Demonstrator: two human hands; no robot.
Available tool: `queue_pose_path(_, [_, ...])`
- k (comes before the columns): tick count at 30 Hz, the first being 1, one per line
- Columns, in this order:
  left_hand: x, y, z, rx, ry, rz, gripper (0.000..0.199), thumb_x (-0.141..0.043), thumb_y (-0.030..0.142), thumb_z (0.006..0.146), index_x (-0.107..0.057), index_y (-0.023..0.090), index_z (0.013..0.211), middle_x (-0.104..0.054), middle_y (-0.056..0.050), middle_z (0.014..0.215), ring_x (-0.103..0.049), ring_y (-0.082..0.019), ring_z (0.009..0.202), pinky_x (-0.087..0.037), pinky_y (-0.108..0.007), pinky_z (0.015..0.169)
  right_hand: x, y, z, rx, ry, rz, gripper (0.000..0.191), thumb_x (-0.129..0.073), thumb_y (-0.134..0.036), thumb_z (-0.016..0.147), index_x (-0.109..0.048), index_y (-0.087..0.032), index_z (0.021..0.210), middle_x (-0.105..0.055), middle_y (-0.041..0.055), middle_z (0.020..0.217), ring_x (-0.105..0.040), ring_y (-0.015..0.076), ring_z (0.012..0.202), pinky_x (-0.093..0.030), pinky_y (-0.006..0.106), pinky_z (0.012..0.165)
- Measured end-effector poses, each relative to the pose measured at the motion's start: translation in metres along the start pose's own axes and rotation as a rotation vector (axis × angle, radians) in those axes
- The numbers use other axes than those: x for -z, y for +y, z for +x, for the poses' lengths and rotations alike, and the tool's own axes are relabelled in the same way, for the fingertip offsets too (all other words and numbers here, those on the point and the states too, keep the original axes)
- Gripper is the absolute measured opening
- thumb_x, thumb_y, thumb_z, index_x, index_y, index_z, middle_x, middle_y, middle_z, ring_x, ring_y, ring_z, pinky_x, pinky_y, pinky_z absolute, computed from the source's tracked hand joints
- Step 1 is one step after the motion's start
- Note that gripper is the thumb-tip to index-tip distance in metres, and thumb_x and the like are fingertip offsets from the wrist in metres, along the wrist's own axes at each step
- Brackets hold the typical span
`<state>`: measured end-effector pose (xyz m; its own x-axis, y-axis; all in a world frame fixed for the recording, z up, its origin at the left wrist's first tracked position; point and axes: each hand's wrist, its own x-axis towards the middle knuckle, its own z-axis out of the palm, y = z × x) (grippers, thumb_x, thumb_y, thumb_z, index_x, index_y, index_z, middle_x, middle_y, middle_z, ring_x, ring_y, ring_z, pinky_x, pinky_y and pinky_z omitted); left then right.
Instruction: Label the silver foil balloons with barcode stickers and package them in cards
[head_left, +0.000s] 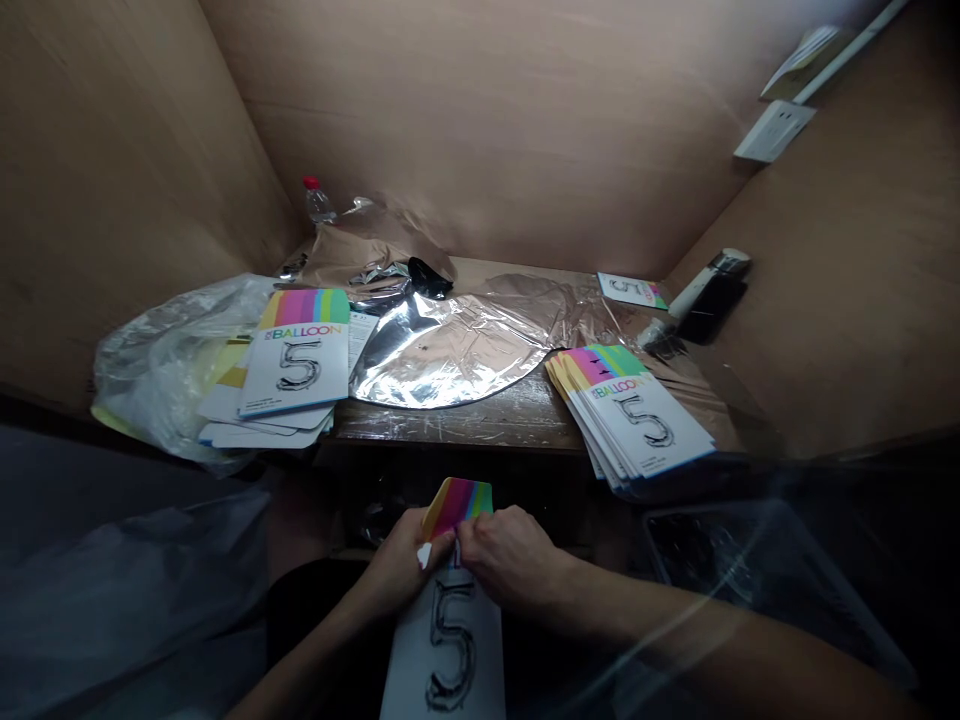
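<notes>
A white balloon card (480, 640) with a black-outlined silvery 5 and a rainbow-striped top is held over my lap, below the table edge. My left hand (401, 565) grips its upper left side, with a small white piece showing by the thumb. Closed fingers of my right hand (517, 560) press on the card's upper right part, close beside the left thumb. Whatever lies under the fingertips is hidden. Similar cards form a fanned stack (652, 425) at the table's right front, and another pile (300, 375) sits at the left.
Shiny foil sheeting (450, 350) covers the table's middle. A clear plastic bag (172, 360) bulges at the left. Farther back are a red-capped bottle (319, 203), a single card (630, 290) and a dark phone-like object (711, 305). At lower right is a translucent bin (780, 580).
</notes>
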<state>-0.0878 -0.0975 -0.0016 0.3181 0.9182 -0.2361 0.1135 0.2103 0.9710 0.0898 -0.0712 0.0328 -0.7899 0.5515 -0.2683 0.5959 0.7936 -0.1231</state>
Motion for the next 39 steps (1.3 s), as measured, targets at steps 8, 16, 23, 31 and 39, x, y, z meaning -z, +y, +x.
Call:
queue_pose_path(8, [0.005,0.004,-0.003,0.023,0.02,-0.103,0.041,-0.068,0.053,0.083,-0.065,0.014,0.096,-0.066,-0.004,0.086,-0.057,-0.02,0.077,-0.046,-0.026,0.068,0.008,0.022,0.003,-0.01,-0.059,0.099,0.011,-0.054,-0.019,0.095,-0.064,-0.015,0.099,-0.073,0.0108,0.086,-0.071,0.0232,0.072,-0.049,0.029,0.061])
queue_pose_path(16, [0.01,0.002,-0.009,0.042,0.02,-0.188,0.045,-0.071,0.05,0.083,-0.063,0.016,0.112,-0.068,-0.006,0.093,-0.06,-0.021,0.08,-0.048,-0.026,0.067,0.013,0.024,0.004,-0.125,0.023,0.069,0.014,-0.052,-0.017,0.093,-0.059,-0.016,0.105,-0.072,0.0109,0.095,-0.072,0.0245,0.076,-0.049,0.029,0.062])
queue_pose_path(23, [0.007,0.007,-0.007,-0.104,-0.066,-0.133,0.041,-0.067,0.047,0.089,-0.064,0.014,0.113,-0.068,-0.008,0.097,-0.061,-0.022,0.087,-0.049,-0.028,0.076,0.006,0.023,0.011,-0.07,-0.053,0.048,0.009,-0.056,-0.016,0.09,-0.061,-0.013,0.096,-0.072,0.0136,0.087,-0.071,0.0253,0.073,-0.049,0.031,0.062])
queue_pose_path(31, [0.016,-0.02,-0.016,0.288,0.372,-0.582,0.047,-0.082,0.038,0.075,-0.063,0.013,0.11,-0.075,-0.01,0.083,-0.071,-0.027,0.068,-0.055,-0.033,0.06,-0.052,0.03,-0.014,-0.444,0.474,1.259,0.039,-0.062,-0.052,0.094,-0.058,-0.016,0.08,-0.067,0.0036,0.077,-0.06,0.0169,0.071,-0.045,0.026,0.063])
queue_pose_path(39, [0.013,-0.01,-0.008,0.393,-0.081,-1.215,0.079,-0.054,0.071,0.088,-0.064,0.002,0.127,-0.075,-0.025,0.109,-0.068,-0.043,0.111,-0.051,-0.054,0.099,-0.073,-0.016,-0.009,-0.352,0.358,2.24,0.058,-0.085,-0.052,0.074,-0.072,-0.005,0.105,-0.075,0.0175,0.09,-0.072,0.0257,0.075,-0.053,0.036,0.073])
